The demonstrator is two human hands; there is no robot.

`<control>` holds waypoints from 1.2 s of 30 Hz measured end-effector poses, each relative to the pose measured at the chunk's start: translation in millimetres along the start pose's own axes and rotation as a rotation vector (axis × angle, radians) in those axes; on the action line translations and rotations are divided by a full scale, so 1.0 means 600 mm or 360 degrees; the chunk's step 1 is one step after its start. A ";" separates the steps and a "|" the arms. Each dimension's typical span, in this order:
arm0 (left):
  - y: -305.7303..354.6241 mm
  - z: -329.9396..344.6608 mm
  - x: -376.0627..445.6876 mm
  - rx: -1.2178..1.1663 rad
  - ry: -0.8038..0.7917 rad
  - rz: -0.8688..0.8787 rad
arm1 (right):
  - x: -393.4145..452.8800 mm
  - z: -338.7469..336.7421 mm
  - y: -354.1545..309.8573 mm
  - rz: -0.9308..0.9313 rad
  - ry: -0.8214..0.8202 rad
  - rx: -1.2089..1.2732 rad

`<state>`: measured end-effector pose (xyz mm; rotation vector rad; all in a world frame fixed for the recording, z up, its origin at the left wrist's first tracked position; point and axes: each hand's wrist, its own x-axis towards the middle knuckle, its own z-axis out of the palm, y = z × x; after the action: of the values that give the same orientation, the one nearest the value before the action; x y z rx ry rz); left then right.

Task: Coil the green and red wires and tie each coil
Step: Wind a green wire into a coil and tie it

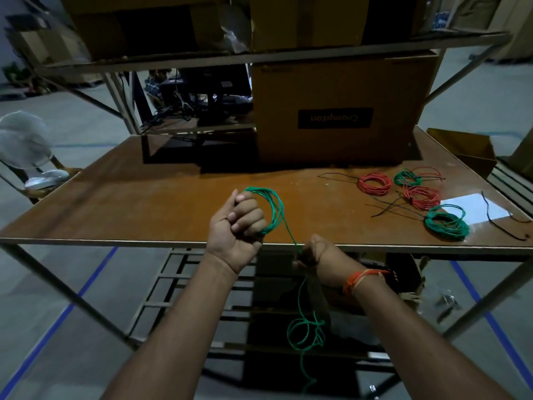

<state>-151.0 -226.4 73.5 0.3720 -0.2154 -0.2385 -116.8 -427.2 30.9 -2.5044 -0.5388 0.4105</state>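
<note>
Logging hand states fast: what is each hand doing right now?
Left hand: fist closed around the partly wound coil of thin green wire.
Right hand: pinching the loose green wire strand running from the coil.

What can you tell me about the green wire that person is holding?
The green wire is thin and plastic-coated by its look. Part of it is wound into several loops, gripped in the left hand above the table edge. One strand runs down to the right hand, which pinches it. The rest hangs below the table in a loose tangle.
</note>
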 end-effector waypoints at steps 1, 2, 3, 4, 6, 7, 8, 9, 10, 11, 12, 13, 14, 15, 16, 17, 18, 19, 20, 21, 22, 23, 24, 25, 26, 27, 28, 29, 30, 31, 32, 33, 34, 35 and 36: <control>0.002 0.005 0.000 -0.0031 0.0017 0.0051 | -0.005 -0.010 0.000 0.0029 -0.0127 -0.0143; 0.002 0.010 0.002 -0.0033 0.0074 0.0117 | -0.007 -0.022 0.001 0.0061 -0.0221 -0.0286; -0.001 0.015 0.005 0.0016 0.0178 0.0215 | -0.010 -0.032 0.003 0.0074 -0.0291 -0.0425; -0.004 0.010 0.012 0.0156 0.0322 0.0345 | -0.012 -0.039 -0.002 0.0051 -0.0367 -0.0555; -0.014 -0.004 0.024 0.0723 0.0580 0.0570 | -0.014 -0.048 -0.027 -0.0095 -0.0463 -0.0709; -0.018 -0.012 0.027 0.1118 0.0670 0.0600 | -0.015 -0.047 -0.039 -0.0187 -0.0484 -0.0752; -0.019 -0.026 0.028 0.1556 0.0714 0.0597 | -0.018 -0.049 -0.052 -0.0260 -0.0465 -0.0768; -0.020 -0.037 0.025 0.1976 0.0682 0.0570 | -0.019 -0.052 -0.063 -0.0304 -0.0392 -0.0760; -0.020 -0.047 0.019 0.2318 0.0600 0.0538 | -0.019 -0.056 -0.069 -0.0348 -0.0268 -0.0733; -0.022 -0.054 0.013 0.2569 0.0503 0.0482 | -0.017 -0.061 -0.071 -0.0395 -0.0107 -0.0688; -0.023 -0.059 0.009 0.2711 0.0428 0.0385 | -0.012 -0.065 -0.071 -0.0435 0.0051 -0.0639; -0.026 -0.056 0.003 0.2699 0.0358 0.0236 | -0.006 -0.067 -0.067 -0.0459 0.0200 -0.0593; -0.029 -0.056 0.002 0.2566 0.0299 0.0071 | 0.002 -0.065 -0.060 -0.0476 0.0321 -0.0538; -0.031 -0.051 0.000 0.2372 0.0268 -0.0081 | 0.007 -0.061 -0.054 -0.0499 0.0400 -0.0472; -0.030 -0.048 0.000 0.2156 0.0272 -0.0220 | 0.011 -0.054 -0.046 -0.0505 0.0440 -0.0378; -0.026 -0.040 -0.003 0.1907 0.0278 -0.0348 | 0.013 -0.045 -0.036 -0.0508 0.0458 -0.0248; -0.020 -0.037 -0.005 0.1643 0.0272 -0.0438 | 0.012 -0.035 -0.027 -0.0518 0.0474 -0.0070; -0.013 -0.033 -0.009 0.1363 0.0243 -0.0481 | 0.009 -0.025 -0.017 -0.0509 0.0495 0.0086; -0.007 -0.029 -0.014 0.1073 0.0209 -0.0471 | 0.005 -0.015 -0.009 -0.0479 0.0510 0.0195; -0.002 -0.026 -0.018 0.0780 0.0170 -0.0417 | 0.001 -0.006 -0.002 -0.0421 0.0488 0.0254; 0.003 -0.023 -0.021 0.0502 0.0121 -0.0330 | -0.003 0.004 0.003 -0.0358 0.0410 0.0295; 0.007 -0.019 -0.023 0.0255 0.0083 -0.0206 | -0.008 0.016 0.005 -0.0296 0.0283 0.0342; 0.010 -0.015 -0.021 0.0065 0.0070 -0.0064 | -0.013 0.029 0.004 -0.0248 0.0123 0.0380; 0.014 -0.010 -0.016 -0.0049 0.0099 0.0076 | -0.019 0.039 0.000 -0.0225 -0.0005 0.0327; 0.019 -0.009 -0.010 -0.0070 0.0183 0.0215 | -0.022 0.046 -0.003 -0.0257 -0.0068 0.0187; 0.020 -0.002 -0.004 0.0017 0.0301 0.0345 | -0.023 0.049 -0.006 -0.0309 -0.0092 0.0024; 0.024 -0.007 0.002 0.0213 0.0452 0.0461 | -0.023 0.048 -0.011 -0.0377 -0.0100 -0.0106; 0.025 -0.014 0.007 0.0484 0.0574 0.0543 | -0.025 0.044 -0.018 -0.0446 -0.0097 -0.0200; 0.025 -0.022 0.008 0.0859 0.0665 0.0571 | -0.026 0.039 -0.025 -0.0515 -0.0071 -0.0260; 0.024 -0.036 0.008 0.1297 0.0736 0.0542 | -0.027 0.033 -0.032 -0.0587 -0.0016 -0.0302; 0.020 -0.050 0.004 0.1771 0.0750 0.0465 | -0.025 0.026 -0.039 -0.0658 0.0062 -0.0334; 0.014 -0.061 -0.002 0.2193 0.0692 0.0385 | -0.025 0.019 -0.046 -0.0718 0.0164 -0.0338; 0.006 -0.070 -0.008 0.2524 0.0610 0.0322 | -0.023 0.010 -0.050 -0.0761 0.0270 -0.0315; -0.001 -0.076 -0.013 0.2746 0.0527 0.0277 | -0.020 0.001 -0.052 -0.0796 0.0372 -0.0281; -0.005 -0.075 -0.017 0.2833 0.0461 0.0201 | -0.017 -0.009 -0.052 -0.0832 0.0457 -0.0263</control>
<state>-150.2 -211.6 29.5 2.1331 -0.1109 0.2097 -132.7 -410.3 54.3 -2.3896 -1.1000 -0.1965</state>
